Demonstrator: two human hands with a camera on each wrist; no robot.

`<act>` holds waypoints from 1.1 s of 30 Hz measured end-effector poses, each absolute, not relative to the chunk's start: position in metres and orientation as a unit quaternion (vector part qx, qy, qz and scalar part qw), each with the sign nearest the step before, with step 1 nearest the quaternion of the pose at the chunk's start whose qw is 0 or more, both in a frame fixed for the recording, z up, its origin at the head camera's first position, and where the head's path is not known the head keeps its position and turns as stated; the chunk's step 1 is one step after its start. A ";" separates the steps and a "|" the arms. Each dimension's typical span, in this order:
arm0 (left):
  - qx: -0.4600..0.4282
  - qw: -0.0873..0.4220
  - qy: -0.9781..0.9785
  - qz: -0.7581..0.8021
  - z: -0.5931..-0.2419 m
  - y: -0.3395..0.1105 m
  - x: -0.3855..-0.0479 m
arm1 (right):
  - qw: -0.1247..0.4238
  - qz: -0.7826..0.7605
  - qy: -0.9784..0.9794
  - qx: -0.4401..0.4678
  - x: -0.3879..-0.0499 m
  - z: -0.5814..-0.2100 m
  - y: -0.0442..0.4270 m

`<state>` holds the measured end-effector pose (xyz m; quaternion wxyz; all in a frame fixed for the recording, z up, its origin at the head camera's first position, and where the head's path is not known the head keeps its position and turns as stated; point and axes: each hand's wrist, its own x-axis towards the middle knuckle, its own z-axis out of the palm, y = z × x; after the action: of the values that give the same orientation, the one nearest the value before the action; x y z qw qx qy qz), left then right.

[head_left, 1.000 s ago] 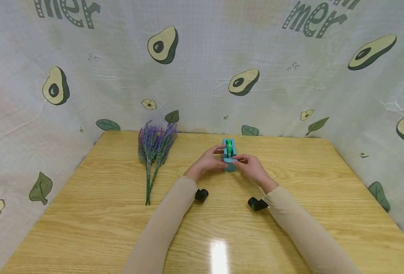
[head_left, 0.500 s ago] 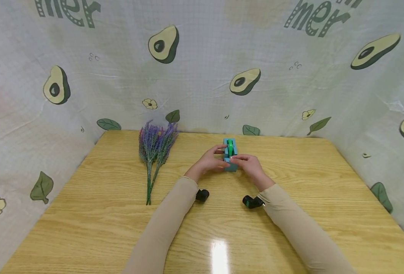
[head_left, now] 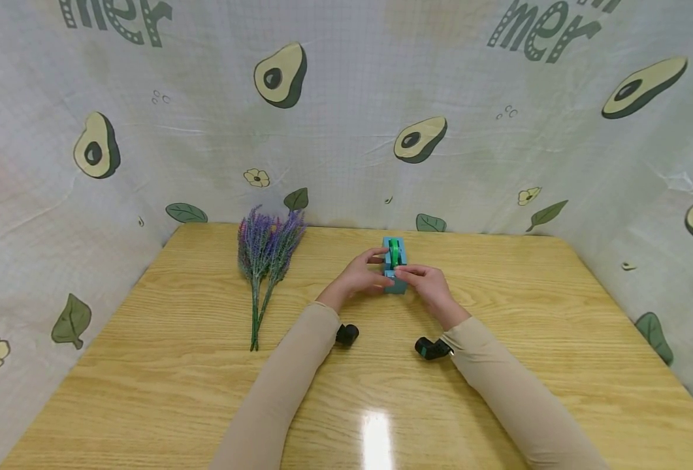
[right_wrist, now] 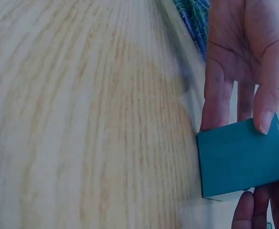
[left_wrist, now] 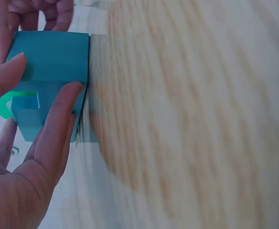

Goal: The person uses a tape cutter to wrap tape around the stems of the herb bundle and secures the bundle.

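Note:
A blue tape dispenser [head_left: 396, 285] with a green tape roll [head_left: 394, 250] stands on the table towards the back. My left hand [head_left: 358, 273] holds it from the left, its thumb on the front end and its fingers along the side, as the left wrist view shows. My right hand [head_left: 432, 288] has thumb and index finger pinched together at the dispenser's toothed cutter edge, where the tape's end lies. The strip between those fingertips is too small to make out. In the right wrist view, the dispenser's front face [right_wrist: 242, 160] sits between both hands.
Lavender stems [head_left: 264, 261] lie on the wooden table [head_left: 499, 294] to the left of the dispenser. A patterned white cloth [head_left: 346, 98] hangs behind the table. Black wrist cameras [head_left: 432, 348] hang under both forearms.
My right hand has moved slightly left, and its fingertips have come in over the dispenser's cutter. The left hand keeps its hold, and the dispenser has stayed in place.

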<state>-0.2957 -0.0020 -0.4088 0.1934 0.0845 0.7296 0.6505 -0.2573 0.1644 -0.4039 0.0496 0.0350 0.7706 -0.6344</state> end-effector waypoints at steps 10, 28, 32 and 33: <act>0.075 0.194 0.733 0.647 -0.406 -0.001 -0.294 | -0.014 -0.603 0.796 0.052 -0.252 -0.393 0.159; 0.080 0.197 0.723 0.658 -0.411 -0.002 -0.296 | 0.032 -0.671 0.740 0.034 -0.240 -0.390 0.165; 0.080 0.191 0.728 0.654 -0.411 -0.002 -0.296 | 0.048 -0.694 0.717 0.028 -0.236 -0.391 0.168; 0.080 0.189 0.729 0.653 -0.410 -0.001 -0.295 | 0.051 -0.697 0.714 0.027 -0.235 -0.390 0.168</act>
<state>-0.2954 -0.0014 -0.4103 0.1893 0.0804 0.7291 0.6528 -0.2352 0.1683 -0.3903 0.0513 0.0274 0.7144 -0.6973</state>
